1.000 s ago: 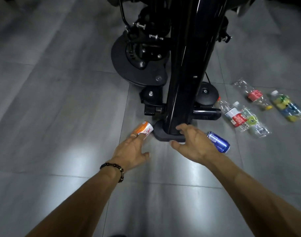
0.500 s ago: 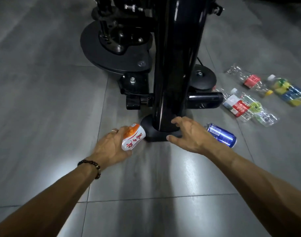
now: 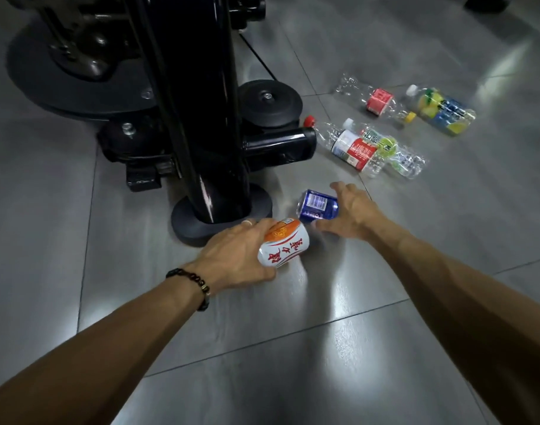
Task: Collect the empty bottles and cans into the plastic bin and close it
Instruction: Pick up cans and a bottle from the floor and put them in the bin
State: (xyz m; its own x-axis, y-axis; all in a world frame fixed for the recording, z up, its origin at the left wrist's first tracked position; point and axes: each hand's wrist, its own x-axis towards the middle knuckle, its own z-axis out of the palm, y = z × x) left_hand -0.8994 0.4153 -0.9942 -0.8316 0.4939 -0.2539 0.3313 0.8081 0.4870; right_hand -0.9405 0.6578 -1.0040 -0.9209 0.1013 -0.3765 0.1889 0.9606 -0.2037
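Left hand (image 3: 235,253) wrapped around a white-and-orange can (image 3: 283,246), fingers curled over its far side, thumb under; red brush-style characters down the white part, not legible enough to name a brand; small code patch near the orange end. Beaded bracelet (image 3: 192,285) at that wrist, ring (image 3: 247,222) on one finger. Just right of that can, a blue can (image 3: 317,206) on its side on the tiled floor (image 3: 293,348), white barcode panel facing up. Right hand (image 3: 353,214) spread over the blue can's right end, fingers fanned and touching it, not closed round it. Beyond the right hand, four crushed clear bottles: red-and-white label (image 3: 354,150) nearest, green label (image 3: 394,153) touching it, red label (image 3: 376,101) and yellow-blue label (image 3: 441,110) farther; print too small to read. Black machine column (image 3: 201,102) ahead of the left hand.
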